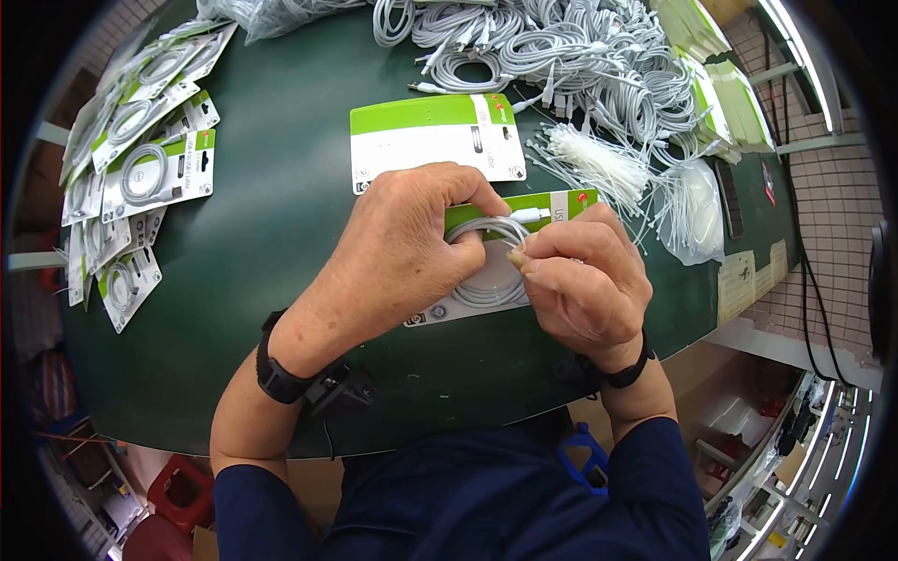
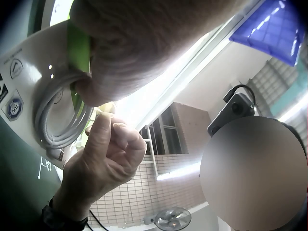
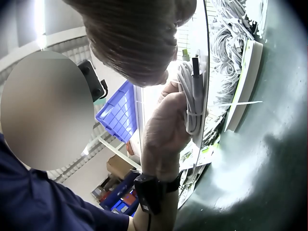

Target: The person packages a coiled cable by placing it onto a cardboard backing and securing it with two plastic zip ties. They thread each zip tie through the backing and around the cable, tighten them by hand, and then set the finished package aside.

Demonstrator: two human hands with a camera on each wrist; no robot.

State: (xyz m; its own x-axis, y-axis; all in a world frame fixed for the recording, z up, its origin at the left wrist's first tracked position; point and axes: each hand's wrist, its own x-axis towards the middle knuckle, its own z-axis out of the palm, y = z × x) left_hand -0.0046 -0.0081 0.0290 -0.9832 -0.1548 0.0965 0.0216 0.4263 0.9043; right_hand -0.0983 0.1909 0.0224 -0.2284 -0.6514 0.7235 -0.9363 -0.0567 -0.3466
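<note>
Packing workshop: green worktable (image 1: 271, 103), heaped cables (image 1: 561, 49), zip ties (image 1: 594, 161), carded packs (image 1: 142, 175)

Cables (image 1: 645, 79), ties (image 1: 599, 161), cards (image 1: 421, 150) on green table (image 1: 281, 168)

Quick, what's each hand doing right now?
Left hand: closed, holding cable and card.
Right hand: closed; can't tell what, if anything, it holds.

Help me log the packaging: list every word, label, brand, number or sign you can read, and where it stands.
"USB": held card; remaining print partly covered.
"Cable": flat card; rest blurred.
"USB-A to USB-C Cable", probably: pile card.
Brand marks, badges, yellow papers: too small or blurred.
</note>
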